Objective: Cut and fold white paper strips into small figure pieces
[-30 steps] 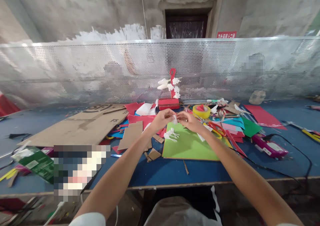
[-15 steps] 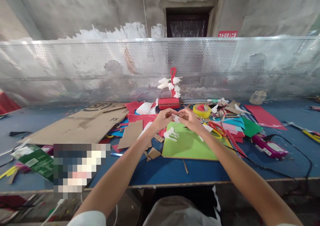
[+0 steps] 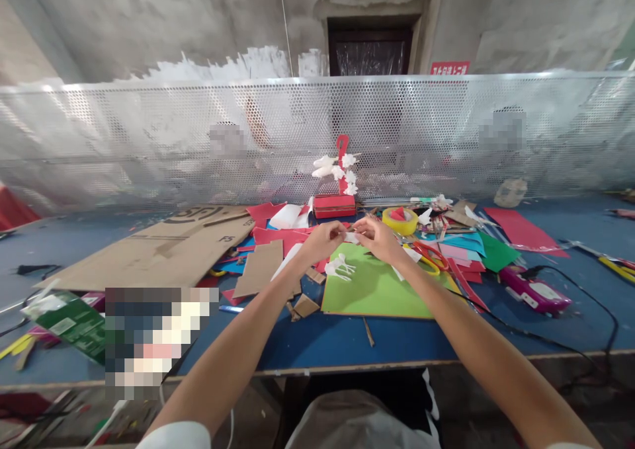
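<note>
My left hand (image 3: 325, 239) and my right hand (image 3: 376, 236) meet over the far edge of a light green sheet (image 3: 377, 293). Between their fingertips is a small white paper piece (image 3: 352, 237), pinched from both sides. Just below the hands, a white paper cutout shaped like a four-legged animal (image 3: 340, 267) lies on the green sheet. Scissors with orange and yellow handles (image 3: 430, 264) rest beside my right wrist. Behind the hands stands a red hook-shaped piece with white paper flowers (image 3: 343, 171) on a red box (image 3: 335, 206).
A large cardboard sheet (image 3: 149, 244) covers the left of the blue table (image 3: 327, 343). Yellow tape (image 3: 399, 221), coloured paper and scraps lie to the right, with a purple device (image 3: 536, 291) and its black cable. A perforated metal screen (image 3: 421, 138) runs along the back.
Both hands have shifted very slightly, still pinching the white paper piece, which now shows lying flatter between the fingertips. Other things stay in place.
</note>
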